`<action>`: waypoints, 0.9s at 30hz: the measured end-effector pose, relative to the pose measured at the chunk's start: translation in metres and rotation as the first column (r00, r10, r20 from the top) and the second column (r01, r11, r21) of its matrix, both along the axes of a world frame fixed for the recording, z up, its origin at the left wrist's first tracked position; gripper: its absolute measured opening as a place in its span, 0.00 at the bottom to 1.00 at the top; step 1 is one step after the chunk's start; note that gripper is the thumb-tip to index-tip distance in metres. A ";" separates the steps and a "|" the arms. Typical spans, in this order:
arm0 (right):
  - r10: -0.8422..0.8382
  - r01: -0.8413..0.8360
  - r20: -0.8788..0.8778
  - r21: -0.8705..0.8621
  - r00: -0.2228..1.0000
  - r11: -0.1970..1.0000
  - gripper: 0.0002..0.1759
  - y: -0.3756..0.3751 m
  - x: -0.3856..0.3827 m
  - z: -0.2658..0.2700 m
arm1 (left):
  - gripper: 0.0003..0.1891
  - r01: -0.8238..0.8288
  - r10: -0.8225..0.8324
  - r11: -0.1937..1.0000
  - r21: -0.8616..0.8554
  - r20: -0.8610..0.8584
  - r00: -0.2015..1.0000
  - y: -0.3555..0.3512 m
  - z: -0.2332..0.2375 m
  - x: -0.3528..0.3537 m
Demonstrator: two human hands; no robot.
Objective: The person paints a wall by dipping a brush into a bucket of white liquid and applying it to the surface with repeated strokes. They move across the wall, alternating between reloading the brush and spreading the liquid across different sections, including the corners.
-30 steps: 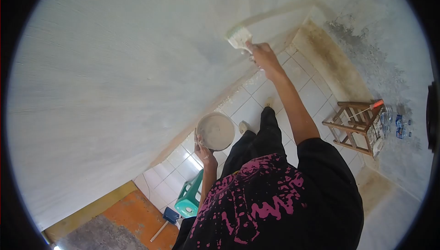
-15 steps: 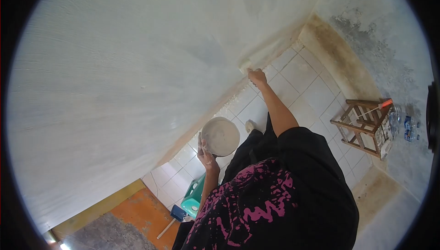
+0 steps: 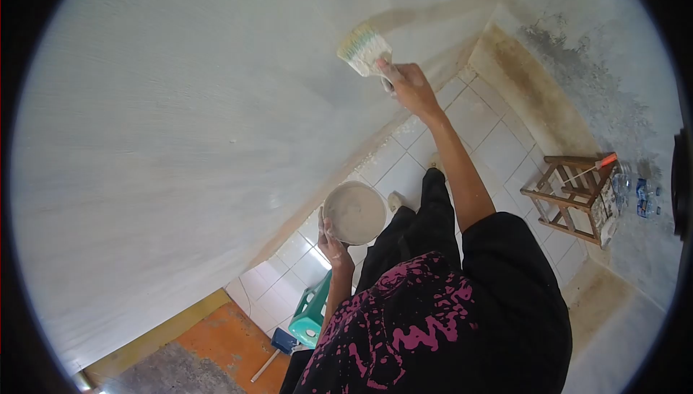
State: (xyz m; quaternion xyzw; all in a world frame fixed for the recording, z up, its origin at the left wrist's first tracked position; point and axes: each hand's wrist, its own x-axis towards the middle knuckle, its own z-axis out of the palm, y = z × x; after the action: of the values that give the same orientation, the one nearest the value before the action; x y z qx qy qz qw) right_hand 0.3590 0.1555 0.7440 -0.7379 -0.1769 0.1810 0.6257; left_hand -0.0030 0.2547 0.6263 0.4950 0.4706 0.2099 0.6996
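A wide paintbrush (image 3: 364,50) with pale, paint-smeared bristles is in my right hand (image 3: 410,89), its handle wrapped by my fingers. The bristles point up and left, over the whitish wall (image 3: 216,105) in this view. Lower down, my left hand (image 3: 333,244) grips a round bucket (image 3: 354,213) by its side. Greyish-beige paint fills the bucket, with a darker swirl near its middle. Whitish smears cover the fingers of both hands.
A wooden stool frame (image 3: 570,195) stands at the right, an orange-handled tool (image 3: 606,161) lying across it and plastic bottles (image 3: 642,195) beside it. A green plastic stool (image 3: 310,311) and a blue dustpan-like tool (image 3: 284,341) are at lower left. White tiles (image 3: 476,116) cover the floor.
My right hand has risen from low by the wall's base, and the brush now shows fully. The bucket and my left hand have shifted slightly right.
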 end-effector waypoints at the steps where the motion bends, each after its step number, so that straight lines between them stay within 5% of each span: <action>1: 0.000 0.000 -0.006 0.005 1.000 1.000 0.36 0.003 0.001 -0.034 | 0.33 -0.011 0.010 1.000 0.028 0.018 1.000 0.000 -0.001 -0.001; 3: -0.096 0.098 0.058 -0.047 0.994 0.994 0.38 0.013 0.005 -0.123 | 0.33 -0.005 0.002 0.999 0.044 0.067 0.998 -0.002 0.011 0.000; 6: -0.059 0.032 -0.148 -0.180 0.987 0.983 0.37 0.000 0.009 -0.215 | 0.34 -0.020 0.019 0.999 0.028 0.063 0.998 0.002 0.006 0.000; 8: -0.241 0.058 -0.321 -0.487 0.916 0.872 0.37 -0.004 0.003 -0.263 | 0.34 -0.032 0.034 0.998 0.049 -0.041 0.999 0.002 0.012 -0.002; 11: -0.338 0.142 -0.177 -0.663 0.924 0.735 0.36 0.014 -0.002 -0.299 | 0.33 -0.012 0.012 1.000 0.010 0.020 1.000 0.009 0.009 -0.005; 21: -0.081 0.050 -0.088 -0.311 0.993 0.949 0.25 0.003 -0.037 0.013 | 0.34 0.023 -0.024 1.000 0.017 0.068 0.997 0.001 -0.001 -0.001; 22: -0.080 0.049 -0.086 -0.312 0.993 0.949 0.25 0.000 -0.042 0.034 | 0.34 0.015 -0.015 1.000 0.008 0.053 0.998 0.000 0.004 0.005; 24: 0.055 -0.039 -0.257 0.066 0.965 0.997 0.29 -0.005 -0.049 0.062 | 0.35 0.010 -0.010 1.000 -0.007 0.042 0.999 0.001 0.013 0.016; 27: 0.110 -0.101 -0.149 0.063 0.983 0.993 0.29 -0.017 -0.066 0.078 | 0.35 0.034 -0.034 0.999 -0.004 0.107 0.994 0.002 0.018 0.017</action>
State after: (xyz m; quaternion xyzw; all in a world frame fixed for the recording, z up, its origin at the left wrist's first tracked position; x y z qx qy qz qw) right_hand 0.2934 0.1388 0.8217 -0.6941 -0.1725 0.2647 0.6468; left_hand 0.0139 0.2570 0.6448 0.4890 0.4244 0.2229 0.7287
